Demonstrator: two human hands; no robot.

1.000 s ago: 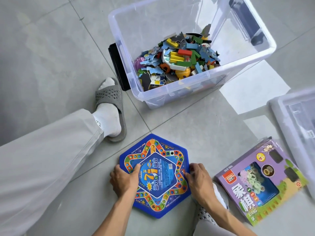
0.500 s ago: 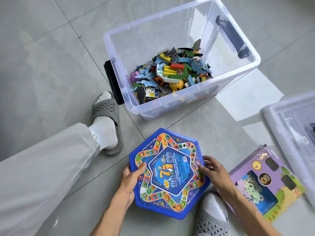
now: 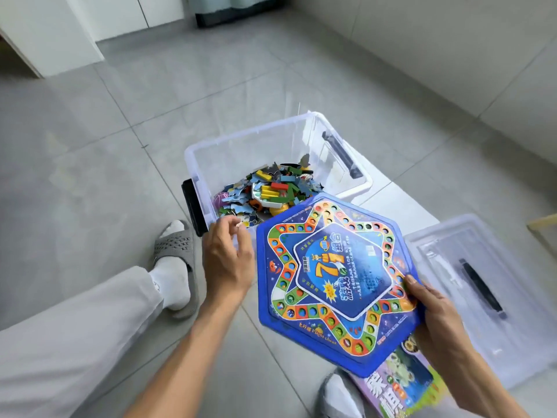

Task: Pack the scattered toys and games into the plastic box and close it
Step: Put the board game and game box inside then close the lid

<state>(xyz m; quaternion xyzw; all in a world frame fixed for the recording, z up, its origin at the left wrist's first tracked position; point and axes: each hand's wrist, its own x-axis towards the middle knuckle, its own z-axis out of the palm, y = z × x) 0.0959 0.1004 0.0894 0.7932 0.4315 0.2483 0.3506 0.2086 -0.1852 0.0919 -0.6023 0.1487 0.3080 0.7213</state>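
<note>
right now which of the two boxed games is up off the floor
The blue hexagonal board game, gripped at its right edge by the right hand; the purple boxed game lies on the floor.

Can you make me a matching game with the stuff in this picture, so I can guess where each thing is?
Things:
1. blue game
2. puzzle pieces
3. lid
4. purple box

Places:
A. inside the clear bin
B. flat on the floor, right of the blue game
C. held up by the right hand
D. on the floor, partly hidden under the blue game

Pairs: 1-C, 2-A, 3-B, 4-D
</note>
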